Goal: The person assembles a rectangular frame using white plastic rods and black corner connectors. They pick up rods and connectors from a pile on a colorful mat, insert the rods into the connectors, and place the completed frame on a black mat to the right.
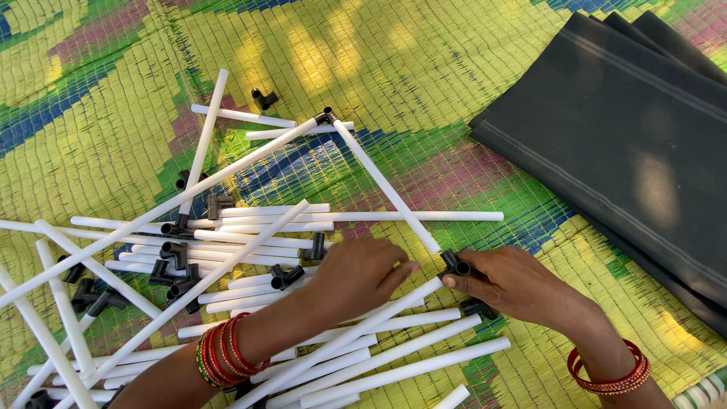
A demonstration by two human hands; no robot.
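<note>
As hands (435, 276) meet, perhaps pinching connector (454, 264)

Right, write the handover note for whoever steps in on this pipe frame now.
Left hand: fingers on a white pipe, steering its end toward the joint.
Right hand: pinching a black corner connector.
A second pipe already sits in that connector and runs up to another black connector, which joins a long pipe.
Done: those joints look seated. Left: the pipe at the left hand is at the connector; whether it is seated cannot be told.
Spare pipes and black fittings lie on the woven mat; folded dark cloth to the right.
</note>
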